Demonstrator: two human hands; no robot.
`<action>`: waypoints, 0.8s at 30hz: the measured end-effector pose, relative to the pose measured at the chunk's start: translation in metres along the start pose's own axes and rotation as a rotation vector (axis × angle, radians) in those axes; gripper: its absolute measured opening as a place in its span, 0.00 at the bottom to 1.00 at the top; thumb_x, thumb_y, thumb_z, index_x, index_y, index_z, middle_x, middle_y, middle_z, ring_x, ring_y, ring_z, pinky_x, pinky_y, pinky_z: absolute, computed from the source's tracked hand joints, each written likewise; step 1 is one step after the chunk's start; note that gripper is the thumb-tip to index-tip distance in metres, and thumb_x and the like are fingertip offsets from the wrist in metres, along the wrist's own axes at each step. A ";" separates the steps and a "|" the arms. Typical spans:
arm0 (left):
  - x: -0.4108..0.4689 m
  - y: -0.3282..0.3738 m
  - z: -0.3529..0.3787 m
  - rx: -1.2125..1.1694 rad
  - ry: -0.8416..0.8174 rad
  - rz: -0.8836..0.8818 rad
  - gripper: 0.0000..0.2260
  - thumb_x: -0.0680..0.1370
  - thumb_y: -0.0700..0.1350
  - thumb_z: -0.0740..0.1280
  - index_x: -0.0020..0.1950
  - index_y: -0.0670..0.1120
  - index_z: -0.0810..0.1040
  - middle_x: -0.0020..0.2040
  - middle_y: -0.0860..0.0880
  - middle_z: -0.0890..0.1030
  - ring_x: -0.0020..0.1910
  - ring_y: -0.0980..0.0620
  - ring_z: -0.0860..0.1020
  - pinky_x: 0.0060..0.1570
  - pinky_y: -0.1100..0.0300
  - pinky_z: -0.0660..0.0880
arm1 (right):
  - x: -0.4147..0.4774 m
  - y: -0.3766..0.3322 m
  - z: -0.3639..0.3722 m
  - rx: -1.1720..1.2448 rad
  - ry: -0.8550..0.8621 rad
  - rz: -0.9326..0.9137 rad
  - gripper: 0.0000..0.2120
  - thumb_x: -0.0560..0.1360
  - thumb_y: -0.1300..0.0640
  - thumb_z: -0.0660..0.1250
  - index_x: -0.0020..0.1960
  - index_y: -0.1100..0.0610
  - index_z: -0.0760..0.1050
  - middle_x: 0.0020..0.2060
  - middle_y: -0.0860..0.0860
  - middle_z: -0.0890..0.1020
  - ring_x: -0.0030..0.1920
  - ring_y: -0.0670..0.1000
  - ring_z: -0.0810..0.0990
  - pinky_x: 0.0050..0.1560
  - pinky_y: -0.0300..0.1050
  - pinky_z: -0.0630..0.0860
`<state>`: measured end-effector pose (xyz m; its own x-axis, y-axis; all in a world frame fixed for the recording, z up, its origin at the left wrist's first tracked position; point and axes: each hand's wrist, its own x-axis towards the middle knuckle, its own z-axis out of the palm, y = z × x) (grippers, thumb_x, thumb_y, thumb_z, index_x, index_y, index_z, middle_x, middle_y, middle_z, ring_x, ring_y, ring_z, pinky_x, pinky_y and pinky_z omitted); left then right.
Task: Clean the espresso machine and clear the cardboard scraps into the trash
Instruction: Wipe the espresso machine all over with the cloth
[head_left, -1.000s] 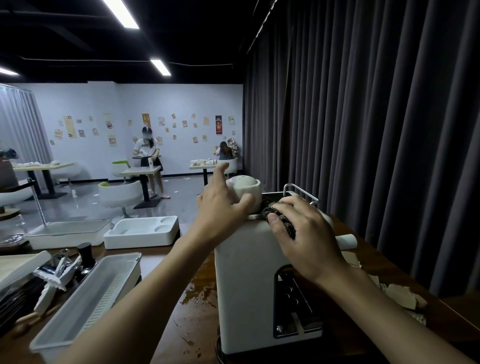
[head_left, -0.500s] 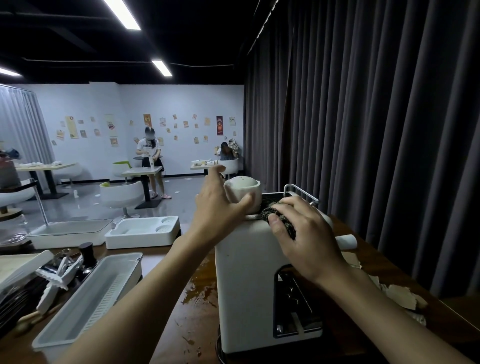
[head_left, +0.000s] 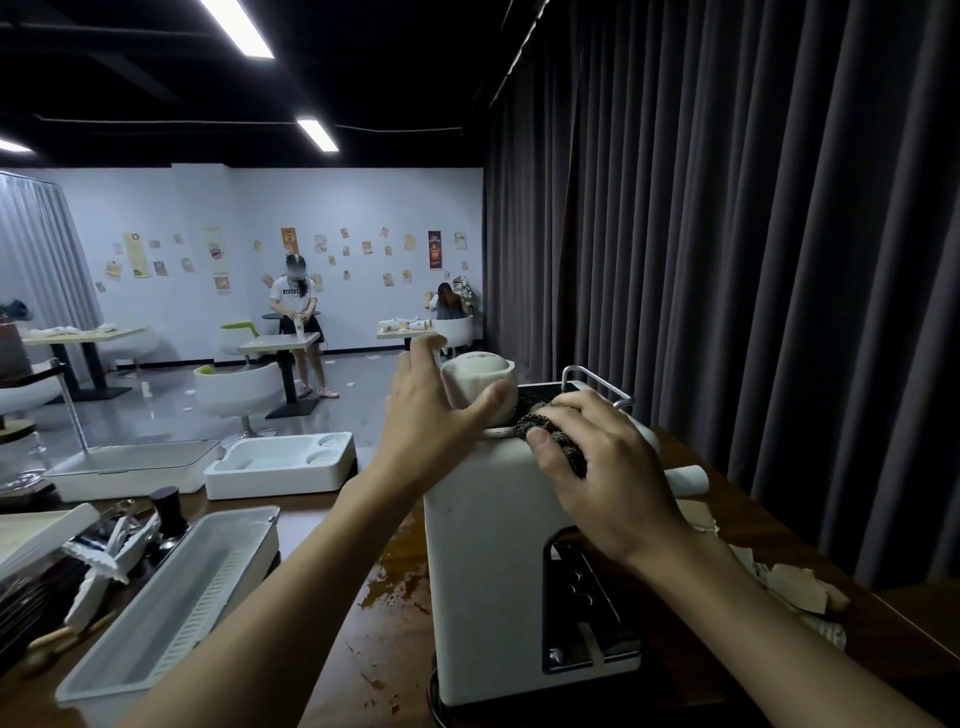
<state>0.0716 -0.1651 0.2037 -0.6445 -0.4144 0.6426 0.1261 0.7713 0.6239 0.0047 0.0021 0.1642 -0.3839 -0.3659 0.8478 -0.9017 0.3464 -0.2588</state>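
A white espresso machine (head_left: 483, 561) stands on the wooden counter in front of me. My left hand (head_left: 434, 415) holds the white round cap (head_left: 480, 384) on top of the machine, thumb and fingers curled round it. My right hand (head_left: 597, 467) presses a dark woven cloth (head_left: 540, 428) against the machine's top front edge, fingers curled over it. Torn cardboard scraps (head_left: 789, 582) lie on the counter to the right of the machine, partly hidden by my right forearm.
A long white plastic tray (head_left: 171, 603) sits at the left, with utensils and a dark-knobbed tool (head_left: 166, 509) beside it. Two white trays (head_left: 280, 465) stand further back. A dark curtain (head_left: 753, 260) hangs close on the right. Wet patches (head_left: 395, 587) mark the counter. People work at distant tables.
My left hand has slid from over the cap to its left side, thumb now across the front. The right hand stays on the cloth with barely any shift.
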 end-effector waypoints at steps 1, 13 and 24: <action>0.000 0.000 0.000 0.001 -0.006 0.003 0.33 0.73 0.57 0.70 0.73 0.50 0.61 0.69 0.46 0.71 0.67 0.48 0.70 0.67 0.44 0.69 | 0.000 0.000 -0.001 0.012 0.001 -0.004 0.23 0.80 0.42 0.54 0.55 0.56 0.80 0.53 0.49 0.79 0.54 0.51 0.78 0.56 0.52 0.74; -0.002 0.003 0.001 0.020 -0.014 0.004 0.36 0.69 0.54 0.65 0.75 0.50 0.59 0.70 0.48 0.65 0.70 0.49 0.65 0.71 0.43 0.64 | 0.000 -0.001 0.000 0.019 0.021 -0.011 0.18 0.79 0.47 0.56 0.55 0.56 0.80 0.52 0.47 0.79 0.53 0.49 0.78 0.56 0.51 0.75; -0.004 0.000 -0.001 -0.012 0.005 0.026 0.31 0.75 0.56 0.70 0.73 0.51 0.62 0.67 0.50 0.65 0.68 0.51 0.65 0.69 0.51 0.66 | -0.001 0.000 0.000 0.017 -0.001 -0.003 0.18 0.79 0.46 0.56 0.55 0.55 0.80 0.52 0.46 0.79 0.54 0.49 0.78 0.57 0.53 0.74</action>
<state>0.0746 -0.1638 0.2012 -0.6368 -0.3966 0.6612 0.1524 0.7759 0.6122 0.0053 0.0027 0.1636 -0.3818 -0.3681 0.8478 -0.9059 0.3308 -0.2643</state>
